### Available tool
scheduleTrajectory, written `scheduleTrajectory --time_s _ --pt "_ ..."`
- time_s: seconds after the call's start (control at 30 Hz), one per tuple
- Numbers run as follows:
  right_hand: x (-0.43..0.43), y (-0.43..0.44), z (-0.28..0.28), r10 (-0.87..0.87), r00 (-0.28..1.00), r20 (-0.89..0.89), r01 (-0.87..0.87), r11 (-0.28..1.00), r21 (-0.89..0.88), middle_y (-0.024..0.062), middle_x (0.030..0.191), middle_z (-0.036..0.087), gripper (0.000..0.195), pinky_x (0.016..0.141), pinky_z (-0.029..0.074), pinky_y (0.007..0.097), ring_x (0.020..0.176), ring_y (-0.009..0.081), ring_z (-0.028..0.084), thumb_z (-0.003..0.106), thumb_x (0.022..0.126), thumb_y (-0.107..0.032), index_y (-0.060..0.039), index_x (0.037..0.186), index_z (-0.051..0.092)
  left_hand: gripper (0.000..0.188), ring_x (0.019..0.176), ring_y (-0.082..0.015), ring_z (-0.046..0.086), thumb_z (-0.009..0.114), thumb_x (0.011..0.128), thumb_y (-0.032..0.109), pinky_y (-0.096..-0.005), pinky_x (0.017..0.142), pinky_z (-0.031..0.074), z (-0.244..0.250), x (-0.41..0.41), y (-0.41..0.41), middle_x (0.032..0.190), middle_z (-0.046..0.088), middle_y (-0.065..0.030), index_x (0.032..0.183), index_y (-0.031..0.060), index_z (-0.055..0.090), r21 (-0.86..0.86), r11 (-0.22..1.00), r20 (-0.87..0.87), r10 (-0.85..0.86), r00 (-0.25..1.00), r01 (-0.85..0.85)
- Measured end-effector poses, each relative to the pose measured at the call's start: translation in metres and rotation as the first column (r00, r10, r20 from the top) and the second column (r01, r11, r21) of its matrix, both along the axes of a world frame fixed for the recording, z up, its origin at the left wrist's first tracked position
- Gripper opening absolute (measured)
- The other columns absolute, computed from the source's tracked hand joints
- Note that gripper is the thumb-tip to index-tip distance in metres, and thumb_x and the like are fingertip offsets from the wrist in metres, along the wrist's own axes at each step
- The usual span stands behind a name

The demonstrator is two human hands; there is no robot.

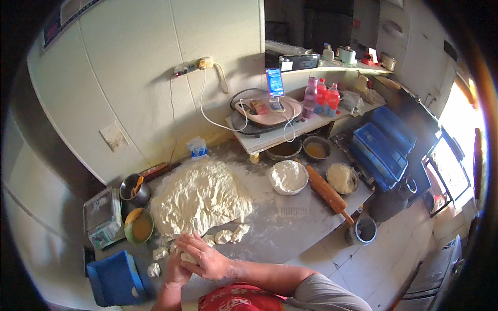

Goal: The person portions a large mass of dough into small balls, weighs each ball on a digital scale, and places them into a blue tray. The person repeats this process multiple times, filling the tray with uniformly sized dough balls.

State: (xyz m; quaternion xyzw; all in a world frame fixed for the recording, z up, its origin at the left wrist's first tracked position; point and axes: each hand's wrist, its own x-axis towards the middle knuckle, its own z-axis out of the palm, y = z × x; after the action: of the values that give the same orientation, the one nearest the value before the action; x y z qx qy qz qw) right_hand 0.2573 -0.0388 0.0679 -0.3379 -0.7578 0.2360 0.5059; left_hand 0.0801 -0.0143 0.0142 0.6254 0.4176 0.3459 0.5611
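Observation:
Both my hands meet at the front edge of a large mound of pale dough. Between the palms of my left hand and my right hand is a small dough piece, partly covered by fingers. My right hand lies over the top of it, fingers pointing up and left. Loose dough lumps sit about my hands: one lump to the left, another lump to the right among several. At lower left stands a blue plastic tray with a small pale piece at its right side.
A digital scale, a bowl of yellowish liquid and a dark pot stand left. Rightward are a bowl of flour, a white scraper and a wooden rolling pin. A low shelf overhangs the table's back.

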Motion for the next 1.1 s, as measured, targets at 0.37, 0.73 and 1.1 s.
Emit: scheduleTrajectory --time_s 0.37,0.73,1.1 --pt "-0.058 0.013 -0.005 -0.035 0.999 -0.040 0.032 0.997 -0.072 0.0193 0.120 0.050 0.041 0.088 0.044 0.0470 0.113 0.0417 0.047 0.066 0.079 -0.015 -0.0018 0.116 0.055 0.054 0.114 -0.0206 0.052 0.063 0.076 0.028 -0.0368 0.092 0.044 -0.028 -0.063 0.006 0.121 0.053 -0.0072 0.124 0.0091 0.049 -0.380 0.925 0.357 0.117 0.927 0.029" --pt "-0.173 0.040 -0.014 -0.026 0.996 -0.086 0.006 0.974 -0.228 0.0129 0.095 0.059 0.028 0.071 0.051 0.0384 0.082 0.0329 0.062 0.069 0.071 -0.005 -0.0048 0.095 0.054 0.063 0.134 -0.0245 0.033 0.036 0.096 0.054 -0.0443 0.107 0.032 0.026 -0.139 0.005 0.143 0.037 -0.0088 0.143 0.0127 0.030 -0.429 0.879 0.745 0.216 0.631 0.206" --pt "-0.295 0.071 -0.010 0.034 0.947 0.320 0.014 0.989 -0.146 0.0215 0.137 0.041 0.070 0.109 0.023 0.0504 0.130 0.0356 0.035 0.079 0.070 -0.032 0.0000 0.124 0.049 0.056 0.115 -0.0175 0.050 0.056 0.090 0.048 -0.0337 0.096 0.043 -0.056 -0.263 0.035 0.126 0.051 -0.0067 0.127 0.0062 0.047 -0.106 0.994 0.699 0.076 0.711 -0.001"
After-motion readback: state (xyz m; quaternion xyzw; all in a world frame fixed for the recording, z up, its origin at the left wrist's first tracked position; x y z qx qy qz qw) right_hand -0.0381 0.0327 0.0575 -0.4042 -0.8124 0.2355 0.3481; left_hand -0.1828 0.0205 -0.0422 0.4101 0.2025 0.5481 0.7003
